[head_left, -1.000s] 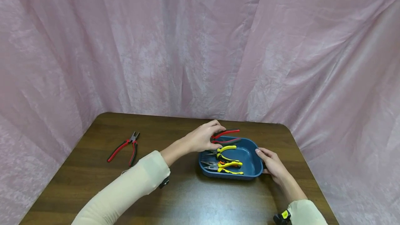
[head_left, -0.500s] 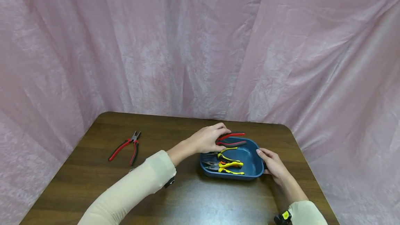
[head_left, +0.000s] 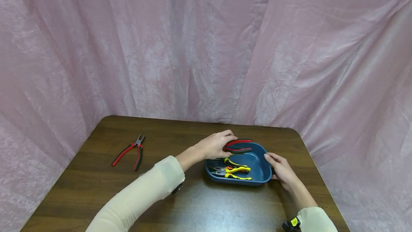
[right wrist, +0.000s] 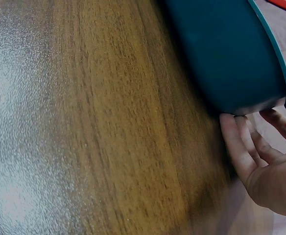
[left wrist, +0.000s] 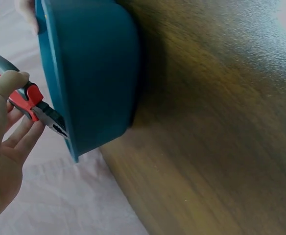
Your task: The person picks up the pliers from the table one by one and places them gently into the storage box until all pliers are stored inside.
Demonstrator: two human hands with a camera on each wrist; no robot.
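Observation:
My left hand [head_left: 216, 146] pinches red-and-black pliers [left wrist: 29, 100] over the far left part of a blue basin [head_left: 257, 164]. In the left wrist view thumb and fingers hold them near the pivot, the metal jaws pointing at the basin's rim. My right hand [head_left: 281, 169] grips the basin's right end, thumb on the rim, and its fingers [right wrist: 238, 142] lie against the outer wall. Inside the basin, several yellow-and-black pliers [head_left: 236, 169] lie with their noses to the left; the farthest one is partly hidden by my left hand.
Another pair of red-and-black pliers [head_left: 137, 146] lies spread on the left of the brown wooden table [head_left: 106, 196]. A pink curtain [head_left: 206, 53] hangs behind the table's far edge.
My left hand has moved right and then down toward the basin with the red-and-black pliers. My right hand keeps its hold on the basin's end.

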